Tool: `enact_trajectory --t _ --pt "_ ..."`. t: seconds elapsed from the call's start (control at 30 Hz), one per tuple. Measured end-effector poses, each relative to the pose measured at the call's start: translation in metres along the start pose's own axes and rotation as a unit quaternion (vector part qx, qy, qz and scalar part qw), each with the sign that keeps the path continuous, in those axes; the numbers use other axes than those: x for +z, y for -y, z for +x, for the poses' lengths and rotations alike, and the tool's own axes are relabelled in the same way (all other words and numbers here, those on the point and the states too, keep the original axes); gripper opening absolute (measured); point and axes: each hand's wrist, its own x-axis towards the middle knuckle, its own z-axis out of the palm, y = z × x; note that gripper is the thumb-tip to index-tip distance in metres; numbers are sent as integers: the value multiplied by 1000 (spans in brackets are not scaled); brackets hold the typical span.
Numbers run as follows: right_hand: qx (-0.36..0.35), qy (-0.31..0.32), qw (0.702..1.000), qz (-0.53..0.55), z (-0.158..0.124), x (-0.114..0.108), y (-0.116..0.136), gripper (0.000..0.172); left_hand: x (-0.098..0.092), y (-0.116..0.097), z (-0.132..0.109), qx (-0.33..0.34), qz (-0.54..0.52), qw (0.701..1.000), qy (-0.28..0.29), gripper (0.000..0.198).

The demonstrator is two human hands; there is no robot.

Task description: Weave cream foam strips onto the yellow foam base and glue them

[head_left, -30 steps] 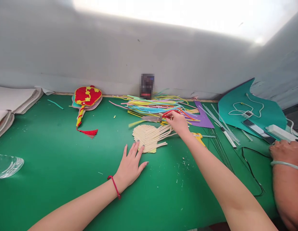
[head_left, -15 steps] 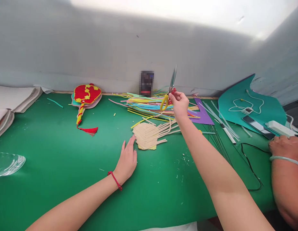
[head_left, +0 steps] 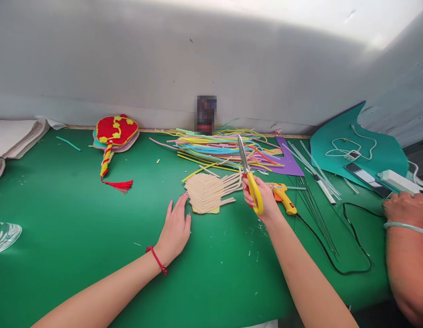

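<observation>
My right hand (head_left: 261, 200) is closed round the handles of a pair of scissors (head_left: 253, 189) with yellow and red grips, blades pointing up and away. Just left of it, a cream piece made of pipe cleaners (head_left: 204, 191) lies flat on the green table, its strips slanting into a V pattern. Long loose ends fan out from its right side, and pale yellow backing shows along its lower edge. My left hand (head_left: 175, 228) lies on the table with fingers stretched out, fingertips at the piece's left edge.
Behind lies a heap of coloured pipe cleaners (head_left: 211, 150). A yellow glue gun (head_left: 283, 198) with a black cord sits right of my right hand. A red and yellow fan (head_left: 116, 130) lies back left, a glass (head_left: 4, 237) far left. Another person's hand (head_left: 406, 210) rests at right.
My right hand has brought the scissors down and nearer, uncovering the glue gun. My left hand stays at the cream piece's left edge. The view has shifted slightly.
</observation>
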Motion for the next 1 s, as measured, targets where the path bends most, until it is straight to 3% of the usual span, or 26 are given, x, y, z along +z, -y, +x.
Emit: enact_trajectory --t 0.13,0.27,0.4,0.5,0.6,0.83,0.93,1.0 --pt "21 60 998 10 -3 -17 -2 26 1 1 0 -10 2 1000 -2 50" --pt "-7 88 996 -31 0 -29 0 28 1 2 1 -27 -21 999 -7 48" --pt "-55 97 989 -102 -3 -27 1 32 0 2 9 -65 -78 995 -3 47" --pt "-37 128 988 -84 -7 -18 -4 28 -3 -2 22 -121 -160 980 -4 50" --pt "16 154 988 -22 -9 -8 -14 27 -9 -9 39 -199 -275 941 -11 54" --pt "81 134 985 70 -8 -4 -27 35 -18 -28 70 -333 -507 795 -8 48" --pt "87 120 985 85 -7 -3 -26 32 -14 -32 74 -331 -520 786 53 39" --pt "76 119 986 93 -7 -1 -25 32 -11 -34 74 -324 -519 786 86 44"
